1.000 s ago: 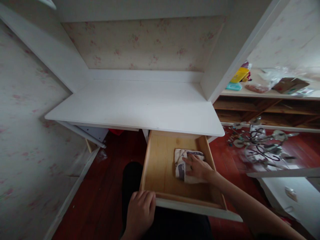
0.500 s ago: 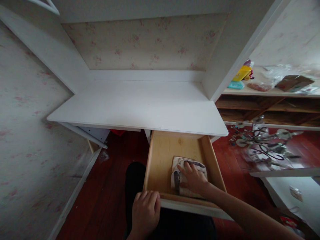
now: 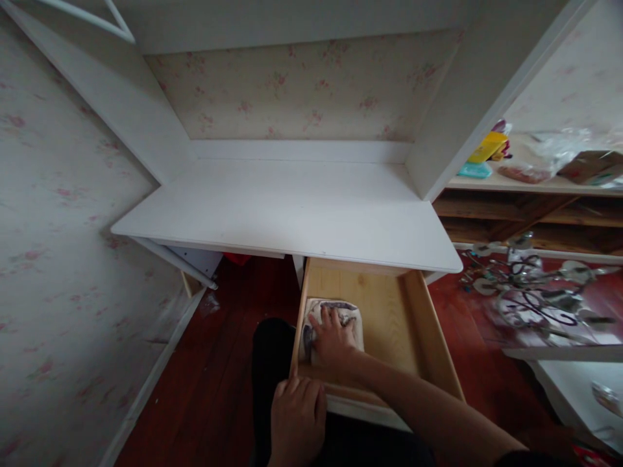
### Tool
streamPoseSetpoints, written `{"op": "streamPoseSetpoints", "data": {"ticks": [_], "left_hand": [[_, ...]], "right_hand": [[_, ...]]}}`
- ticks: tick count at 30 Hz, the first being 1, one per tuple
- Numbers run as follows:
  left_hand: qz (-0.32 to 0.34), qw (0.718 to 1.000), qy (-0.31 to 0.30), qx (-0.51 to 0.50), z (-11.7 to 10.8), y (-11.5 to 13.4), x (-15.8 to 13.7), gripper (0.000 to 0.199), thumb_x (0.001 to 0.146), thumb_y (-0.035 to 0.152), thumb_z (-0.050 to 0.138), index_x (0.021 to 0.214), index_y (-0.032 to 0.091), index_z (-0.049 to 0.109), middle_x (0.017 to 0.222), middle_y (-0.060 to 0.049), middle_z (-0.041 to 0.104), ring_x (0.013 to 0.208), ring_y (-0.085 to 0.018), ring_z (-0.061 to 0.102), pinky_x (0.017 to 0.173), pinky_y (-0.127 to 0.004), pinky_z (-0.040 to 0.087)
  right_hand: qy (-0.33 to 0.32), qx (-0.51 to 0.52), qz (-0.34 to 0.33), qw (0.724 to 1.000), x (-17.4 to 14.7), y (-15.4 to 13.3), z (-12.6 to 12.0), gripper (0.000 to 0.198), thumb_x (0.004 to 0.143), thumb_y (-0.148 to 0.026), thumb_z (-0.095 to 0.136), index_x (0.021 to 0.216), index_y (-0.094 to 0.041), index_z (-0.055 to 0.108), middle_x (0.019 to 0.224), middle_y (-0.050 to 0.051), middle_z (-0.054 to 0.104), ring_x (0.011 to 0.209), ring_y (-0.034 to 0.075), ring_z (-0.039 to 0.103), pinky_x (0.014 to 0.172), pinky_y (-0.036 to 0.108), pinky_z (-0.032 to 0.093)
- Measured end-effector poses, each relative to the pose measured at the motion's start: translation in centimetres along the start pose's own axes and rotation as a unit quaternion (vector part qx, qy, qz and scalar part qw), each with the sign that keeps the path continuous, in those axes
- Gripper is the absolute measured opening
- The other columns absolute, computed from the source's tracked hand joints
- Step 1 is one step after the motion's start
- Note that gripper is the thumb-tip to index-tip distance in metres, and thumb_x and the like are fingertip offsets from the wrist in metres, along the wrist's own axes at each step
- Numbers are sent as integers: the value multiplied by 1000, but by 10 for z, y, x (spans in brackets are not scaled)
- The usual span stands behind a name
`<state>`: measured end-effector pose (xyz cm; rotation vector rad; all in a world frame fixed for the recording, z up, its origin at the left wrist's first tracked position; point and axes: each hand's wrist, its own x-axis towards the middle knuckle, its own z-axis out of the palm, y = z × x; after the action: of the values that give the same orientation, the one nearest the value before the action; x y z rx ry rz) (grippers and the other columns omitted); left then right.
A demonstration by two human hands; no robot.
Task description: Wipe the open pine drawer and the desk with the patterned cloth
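Observation:
A wooden drawer [image 3: 384,318] is pulled out beneath the white desk [image 3: 287,207]. Inside it, against the left wall near the front, lies a folded patterned cloth [image 3: 357,314]. My right hand [image 3: 333,340] presses flat on the cloth with its fingers spread, palm down. Over the drawer's front left corner curls my left hand [image 3: 298,415], its fingers wrapped on the front edge. The fingertips of that hand are hidden behind the edge.
To the right, a glass-and-metal chandelier [image 3: 530,285] sits on the red wood floor [image 3: 195,376]. Behind it stands a low shelf unit [image 3: 487,207] with plastic bags and a yellow package [image 3: 489,148] on top. Floral wallpaper [image 3: 58,259] covers the left wall.
My right hand has slid the cloth leftward, from the middle right of the drawer to its left wall. My left hand keeps its hold on the drawer front. The view has shifted slightly.

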<state>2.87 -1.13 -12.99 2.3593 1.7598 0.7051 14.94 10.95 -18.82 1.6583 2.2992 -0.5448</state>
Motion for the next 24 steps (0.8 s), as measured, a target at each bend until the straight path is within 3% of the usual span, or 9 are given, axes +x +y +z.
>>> {"op": "streamPoseSetpoints", "data": {"ticks": [7,11,15,20,24], "left_hand": [[-13,999,-33,9,-2,1,-1,23,95,17,41,89,23,61,76,0,66,75,-18,58,74,-36,32],[-17,999,-39,4,-4,1,-1,24,96,17,40,89,24,62,77,1,66,75,-18,58,75,-36,33],[-21,999,-44,2,-5,1,0,25,96,17,39,89,24,62,78,1,67,76,-17,59,76,-36,33],[-17,999,-44,7,-5,3,3,28,97,18,37,86,23,62,76,0,67,76,-17,59,75,-35,33],[-4,999,-45,11,-6,4,5,28,97,18,37,84,22,61,75,0,66,75,-17,60,72,-35,33]], "right_hand": [[9,7,84,996,63,18,-39,65,96,-34,33,157,-29,12,163,14,8,145,42,6,102,77,7],[30,28,103,994,75,31,-48,66,96,-38,29,158,-26,9,164,13,7,146,38,4,104,75,7],[22,37,106,993,66,62,-48,66,95,-46,30,157,-28,15,163,10,10,146,36,5,102,77,10],[9,21,151,988,38,131,-42,64,96,-53,25,156,-32,15,163,8,10,147,35,5,101,77,14],[30,30,165,985,15,176,-39,66,96,-51,32,155,-26,21,161,14,18,145,36,15,102,65,29]]}}
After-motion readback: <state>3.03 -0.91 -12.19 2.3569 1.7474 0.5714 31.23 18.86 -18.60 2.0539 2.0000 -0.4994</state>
